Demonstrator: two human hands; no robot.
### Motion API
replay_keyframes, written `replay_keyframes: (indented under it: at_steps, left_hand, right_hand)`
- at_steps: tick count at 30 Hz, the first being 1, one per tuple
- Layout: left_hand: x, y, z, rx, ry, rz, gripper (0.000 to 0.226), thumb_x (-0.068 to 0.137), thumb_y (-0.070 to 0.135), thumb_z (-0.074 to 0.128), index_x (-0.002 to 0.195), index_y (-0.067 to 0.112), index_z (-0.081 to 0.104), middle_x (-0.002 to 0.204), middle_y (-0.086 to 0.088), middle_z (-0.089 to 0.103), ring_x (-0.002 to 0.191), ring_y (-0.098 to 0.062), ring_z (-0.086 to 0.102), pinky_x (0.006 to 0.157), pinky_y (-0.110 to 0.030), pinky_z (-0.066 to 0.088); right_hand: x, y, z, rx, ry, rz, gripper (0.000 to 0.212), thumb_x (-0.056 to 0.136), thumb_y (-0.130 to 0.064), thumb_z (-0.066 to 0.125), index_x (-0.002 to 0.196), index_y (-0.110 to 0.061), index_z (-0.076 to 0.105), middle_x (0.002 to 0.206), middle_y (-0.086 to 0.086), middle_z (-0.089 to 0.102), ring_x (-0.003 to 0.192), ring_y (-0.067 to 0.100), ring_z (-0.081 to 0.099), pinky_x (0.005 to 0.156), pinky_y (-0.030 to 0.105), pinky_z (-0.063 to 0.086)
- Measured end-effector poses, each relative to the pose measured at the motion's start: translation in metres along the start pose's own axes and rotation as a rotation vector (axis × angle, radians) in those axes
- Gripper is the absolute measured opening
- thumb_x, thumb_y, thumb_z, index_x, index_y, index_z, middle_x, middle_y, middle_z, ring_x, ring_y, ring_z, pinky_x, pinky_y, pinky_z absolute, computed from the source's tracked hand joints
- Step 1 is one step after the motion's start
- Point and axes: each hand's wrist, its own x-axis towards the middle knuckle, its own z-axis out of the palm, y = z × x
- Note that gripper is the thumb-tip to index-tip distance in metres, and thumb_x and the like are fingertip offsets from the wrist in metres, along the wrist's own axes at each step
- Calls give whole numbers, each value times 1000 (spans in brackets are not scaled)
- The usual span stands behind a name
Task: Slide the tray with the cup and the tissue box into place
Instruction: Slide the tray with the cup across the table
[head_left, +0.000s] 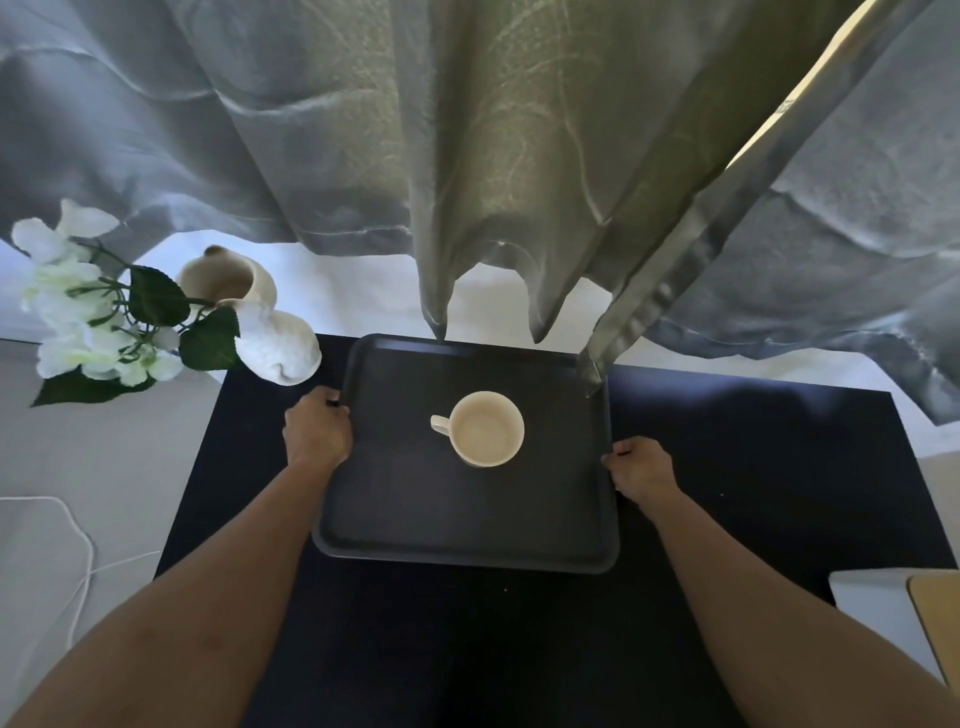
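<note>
A dark rectangular tray (415, 530) lies on a black table top, near its far edge. A cream cup (485, 428) stands upright near the tray's middle, handle pointing left. My left hand (318, 428) grips the tray's left rim, fingers curled over the edge. My right hand (641, 470) grips the right rim. No tissue box can be seen.
A white vase (278, 343) with white flowers (78, 306) leans at the table's far left corner, just beside the tray. Grey curtains (519, 156) hang down to the tray's far edge. A white cable (85, 551) lies on the floor at left. A pale box corner (935, 623) sits at right.
</note>
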Motion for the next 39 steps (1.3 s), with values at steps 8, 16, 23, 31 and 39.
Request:
replay_keyframes:
  at_steps: [8, 16, 23, 31, 39]
  left_hand:
    - [-4, -5, 1, 17, 2, 20, 33, 93, 15, 54, 125, 10, 62, 123, -19, 64, 118, -41, 55, 101, -47, 44]
    - [-13, -9, 0, -18, 40, 36, 33, 93, 11, 51, 124, 8, 64, 122, -20, 64, 115, -42, 57, 99, -46, 46]
    - [-18, -10, -3, 62, 51, 51, 40, 93, 15, 47, 129, 14, 62, 131, -17, 61, 122, -43, 53, 103, -48, 42]
    - [-33, -3, -9, 51, 1, 129, 45, 95, 20, 48, 139, 11, 51, 133, -13, 62, 126, -38, 52, 106, -47, 39]
    - [-55, 17, -17, 35, -1, 288, 33, 95, 22, 49, 123, 13, 62, 120, -13, 68, 115, -36, 60, 98, -43, 44]
  right_hand:
    - [-2, 3, 2, 21, 20, 9, 24, 93, -9, 57, 70, -16, 55, 77, 6, 60, 81, 23, 60, 87, 42, 52]
    - [-4, 6, -1, 6, -7, 24, 32, 92, -6, 55, 124, -7, 56, 116, 14, 61, 98, 26, 61, 82, 36, 50]
    - [-14, 6, -6, -10, -37, -44, 41, 95, -12, 52, 136, -7, 50, 119, 13, 61, 97, 23, 58, 82, 30, 42]
    - [-31, 3, -12, -23, -14, -137, 36, 96, -16, 52, 130, -5, 54, 118, 11, 61, 92, 18, 53, 85, 30, 40]
    - [-50, -1, -19, -76, 30, -291, 30, 97, -20, 47, 120, -8, 62, 104, 7, 66, 79, 10, 56, 70, 24, 40]
